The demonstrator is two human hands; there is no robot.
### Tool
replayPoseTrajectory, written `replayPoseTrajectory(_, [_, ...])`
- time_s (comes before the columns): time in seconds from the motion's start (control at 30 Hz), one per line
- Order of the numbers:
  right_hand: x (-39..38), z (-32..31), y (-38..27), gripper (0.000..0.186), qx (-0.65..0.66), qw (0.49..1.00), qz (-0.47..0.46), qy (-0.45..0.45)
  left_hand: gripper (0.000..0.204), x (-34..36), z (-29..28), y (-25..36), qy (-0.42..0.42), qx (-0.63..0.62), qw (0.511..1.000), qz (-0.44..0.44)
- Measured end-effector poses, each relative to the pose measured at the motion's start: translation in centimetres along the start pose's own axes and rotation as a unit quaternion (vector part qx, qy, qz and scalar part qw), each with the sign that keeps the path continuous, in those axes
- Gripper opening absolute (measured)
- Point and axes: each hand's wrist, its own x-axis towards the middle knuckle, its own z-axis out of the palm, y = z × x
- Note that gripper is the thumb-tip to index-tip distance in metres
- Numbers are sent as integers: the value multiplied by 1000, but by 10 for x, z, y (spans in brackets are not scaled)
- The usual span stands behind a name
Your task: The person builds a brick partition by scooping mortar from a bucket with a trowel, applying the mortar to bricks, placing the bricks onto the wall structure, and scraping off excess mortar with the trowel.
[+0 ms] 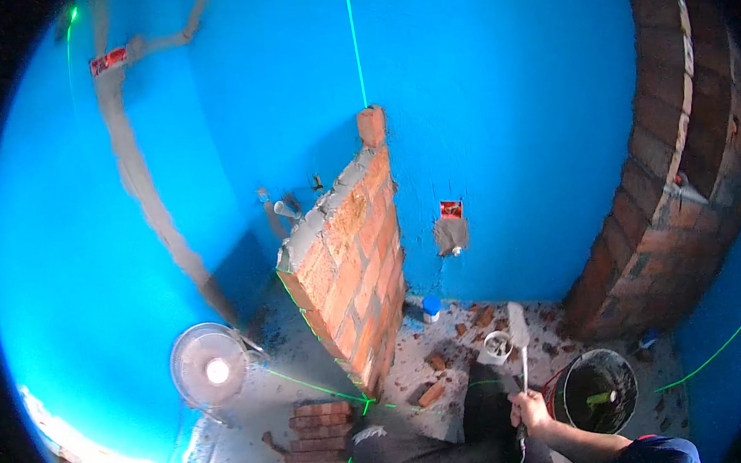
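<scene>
My right hand point(533, 417) grips the handle of a tool point(518, 324) with a thin shaft and an elongated whitish head, held upright at the lower right. The head is beside a small white bucket point(497, 346) with grey material inside. A large bucket point(595, 393) with dark, wet-looking contents and a green-handled item stands just right of my hand. Brick rubble point(435, 392) lies on the floor beyond my bent, dark-trousered legs point(418, 453). My left hand is not in view.
A partial brick wall point(348, 275) with mortar on top stands in the middle. Blue walls point(516, 121) surround it, with a curved-looking brick structure point(626, 241) at right. A round lamp-like fixture point(192, 361), stacked bricks point(319, 430) and a blue-lidded container point(431, 309) stand around. Green laser lines cross floor and walls.
</scene>
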Motion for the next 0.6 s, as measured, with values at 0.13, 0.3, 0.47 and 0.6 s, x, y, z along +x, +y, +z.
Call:
replayPoseTrajectory(0.13, [-11,-23,-32,18,-26,997,-66,25,58,-33,-36,25,149,-288,946,-11])
replayPoseTrajectory(0.3, [-31,-65,-80,19,-23,994,-104,3,60,-62,-81,72,204,-536,816,69])
replayPoseTrajectory(0.47, [-61,-128,-94,24,-92,991,-100,9,61,-92,-84,105,176,-664,716,125])
replayPoseTrajectory(0.6, [-81,-181,-90,27,-281,952,-77,92,63,-97,-79,137,119,-714,670,164])
